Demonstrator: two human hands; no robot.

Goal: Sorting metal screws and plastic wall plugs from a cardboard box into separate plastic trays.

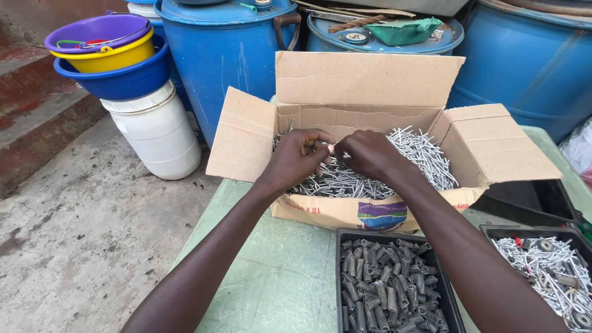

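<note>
An open brown cardboard box [370, 213], its four flaps folded outward and its corrugated walls slightly creased, sits on a pale green, scuffed table top [277, 271] and is heaped with thin, shiny grey metal screws [419, 154] lying in a loose tangle, too many to count. Both of the person's bare arms reach forward from the bottom of the view and meet over the middle of the box. The left hand [299, 157] is curled, fingers bent inward, and the right hand [367, 153] faces it with knuckles up; the fingertips of both pinch together on one small piece [331, 148] held between them just above the pile, too small to tell its exact shape. Nearer the viewer stand two black plastic trays: one tray [340, 277] is filled with short, dull grey ribbed plastic plugs [388, 283], the other tray [493, 231] at the right edge holds more bright screws mixed with round washers. A third empty-looking black tray [530, 200] lies just behind it. Behind the box stand three large blue plastic drums [222, 55] with smooth rounded sides. To the left, on the rough concrete floor [80, 234], one white plastic bucket [157, 132] carries three stacked basins [111, 46]: blue, yellow and purple.
</note>
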